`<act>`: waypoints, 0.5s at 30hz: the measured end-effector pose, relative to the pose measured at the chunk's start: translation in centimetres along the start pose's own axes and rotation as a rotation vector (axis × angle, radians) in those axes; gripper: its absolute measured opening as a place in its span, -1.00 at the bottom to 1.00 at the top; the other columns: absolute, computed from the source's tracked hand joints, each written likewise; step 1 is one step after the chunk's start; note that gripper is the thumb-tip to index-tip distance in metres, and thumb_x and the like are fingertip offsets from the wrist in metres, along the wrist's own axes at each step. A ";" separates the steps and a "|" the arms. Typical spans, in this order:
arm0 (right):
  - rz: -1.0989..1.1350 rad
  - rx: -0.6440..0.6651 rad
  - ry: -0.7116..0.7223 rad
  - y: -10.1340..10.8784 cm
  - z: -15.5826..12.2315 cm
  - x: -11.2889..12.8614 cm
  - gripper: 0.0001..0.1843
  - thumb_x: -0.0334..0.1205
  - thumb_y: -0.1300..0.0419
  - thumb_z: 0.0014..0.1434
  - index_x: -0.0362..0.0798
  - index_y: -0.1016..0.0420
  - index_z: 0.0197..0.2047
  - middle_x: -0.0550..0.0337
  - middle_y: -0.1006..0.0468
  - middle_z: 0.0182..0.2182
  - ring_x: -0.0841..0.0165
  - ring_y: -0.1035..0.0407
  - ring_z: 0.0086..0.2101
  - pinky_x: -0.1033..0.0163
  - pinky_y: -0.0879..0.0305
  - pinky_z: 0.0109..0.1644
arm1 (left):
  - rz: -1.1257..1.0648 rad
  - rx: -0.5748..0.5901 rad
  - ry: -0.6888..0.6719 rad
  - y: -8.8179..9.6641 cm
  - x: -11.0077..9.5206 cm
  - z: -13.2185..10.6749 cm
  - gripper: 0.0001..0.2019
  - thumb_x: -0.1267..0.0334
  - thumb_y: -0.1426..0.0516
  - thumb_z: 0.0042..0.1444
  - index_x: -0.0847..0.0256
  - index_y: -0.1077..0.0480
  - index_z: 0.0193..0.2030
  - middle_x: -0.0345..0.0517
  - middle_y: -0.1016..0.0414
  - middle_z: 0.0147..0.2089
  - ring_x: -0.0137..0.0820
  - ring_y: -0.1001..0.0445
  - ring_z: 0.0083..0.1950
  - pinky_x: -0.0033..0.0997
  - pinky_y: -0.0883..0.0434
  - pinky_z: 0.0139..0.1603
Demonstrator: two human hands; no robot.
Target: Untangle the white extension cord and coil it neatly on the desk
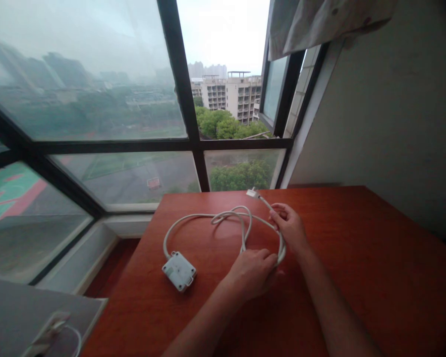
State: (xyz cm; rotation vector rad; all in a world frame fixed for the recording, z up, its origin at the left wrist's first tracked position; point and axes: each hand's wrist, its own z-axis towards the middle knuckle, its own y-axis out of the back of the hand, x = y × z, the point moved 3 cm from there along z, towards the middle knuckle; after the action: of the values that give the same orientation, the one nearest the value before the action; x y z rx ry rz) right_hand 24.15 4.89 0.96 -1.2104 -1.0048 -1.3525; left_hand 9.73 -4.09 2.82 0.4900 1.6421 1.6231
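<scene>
Cord (pixel 250 224) with a pale cover makes loops over the middle of the red-brown worktop (pixel 379 258), and both hands hold it. The left hand (pixel 255 270) has its grip curled around some of the cord. The right hand (pixel 288 225) pinches the cord a little way from its plug (pixel 252 192), so that grip is closed too. The far edge of the worktop runs along by the window (pixel 196 145), and the plug shows right by that edge. The plug points away from the person and leans left. At the cord's other end sits a flat, pale box (pixel 179 271), to the left of the left hand and well apart from it. Some worktop lies between the box and the slanting left edge. A much wider stretch spreads out to the right of the right hand, with a grey wall (pixel 379 124) past it. The box is a bit longer one way, and that long way slants from far left to near right. The cord goes in at its far left side.
</scene>
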 end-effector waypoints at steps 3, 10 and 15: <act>0.182 -0.221 -0.025 1.2 0.6 -1.0 -0.58 -0.01 -0.35 -0.05 -0.07 -0.40 -0.20 0.29 -0.49 -0.51 0.54 -0.22 -0.63 0.43 -0.13 -0.61 | -0.004 0.000 -0.011 0.8 -0.3 -0.1 -0.76 0.25 -0.01 0.20 0.17 -0.22 0.01 -0.08 -0.39 -0.18 -0.29 -0.42 -0.21 -0.33 -0.37 -0.21; 0.394 -0.441 -0.104 4.2 1.6 -2.8 -0.55 -0.11 -0.47 -0.26 -0.09 -0.43 -0.32 0.32 -0.49 -0.55 0.60 -0.23 -0.63 0.54 -0.16 -0.61 | -0.030 0.077 -0.062 1.7 -0.4 -0.6 -0.51 0.36 -0.15 -0.03 0.20 -0.18 0.08 0.00 -0.31 -0.06 -0.22 -0.33 -0.07 -0.28 -0.36 -0.02; 0.415 -0.474 -0.092 6.3 2.0 -2.9 -0.57 -0.14 -0.47 -0.27 -0.10 -0.42 -0.35 0.34 -0.48 -0.58 0.62 -0.24 -0.64 0.59 -0.14 -0.64 | -0.017 0.067 -0.069 1.8 -0.1 -0.7 -0.62 0.49 -0.05 0.09 0.17 -0.23 0.07 -0.05 -0.32 -0.06 -0.31 -0.34 -0.08 -0.37 -0.37 -0.05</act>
State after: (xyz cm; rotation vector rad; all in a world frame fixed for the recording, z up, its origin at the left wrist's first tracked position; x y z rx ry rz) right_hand 30.57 6.48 -1.82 -1.7370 -0.4570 -1.2388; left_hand 8.82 -4.39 4.50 0.5587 1.6496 1.5259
